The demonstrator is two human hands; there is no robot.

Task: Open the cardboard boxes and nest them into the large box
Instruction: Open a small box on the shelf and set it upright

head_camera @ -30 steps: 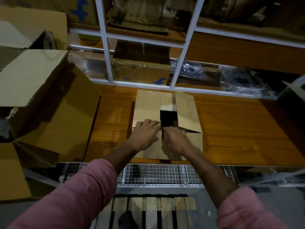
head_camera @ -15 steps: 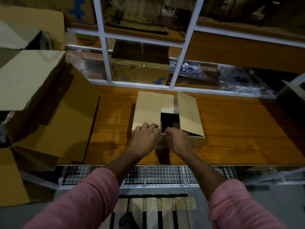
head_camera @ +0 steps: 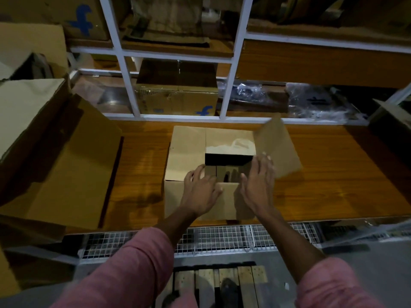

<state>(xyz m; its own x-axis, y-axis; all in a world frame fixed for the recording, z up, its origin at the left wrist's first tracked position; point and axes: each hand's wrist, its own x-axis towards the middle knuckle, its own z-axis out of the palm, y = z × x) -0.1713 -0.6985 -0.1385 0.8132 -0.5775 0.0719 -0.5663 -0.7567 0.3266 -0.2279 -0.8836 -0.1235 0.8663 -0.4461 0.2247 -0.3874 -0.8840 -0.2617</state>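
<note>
Right flap (head_camera: pixel 277 147) has swung up, small box (head_camera: pixel 189 150) half open.

A second ago both hands met at the near middle of the small cardboard box (head_camera: pixel 189 152), pinching its flaps together over a narrow dark gap. Now they have parted. The right flap (head_camera: pixel 275 147) has swung up and outward (it stands tilted, blurred with motion), with the right hand (head_camera: pixel 258 181) flat against its inner edge. The left hand (head_camera: pixel 201 187) has slid back toward the near flap (head_camera: pixel 224 201), fingers spread. The dark opening (head_camera: pixel 229 158) is much wider, and the far flap (head_camera: pixel 229 140) shows more.
</note>
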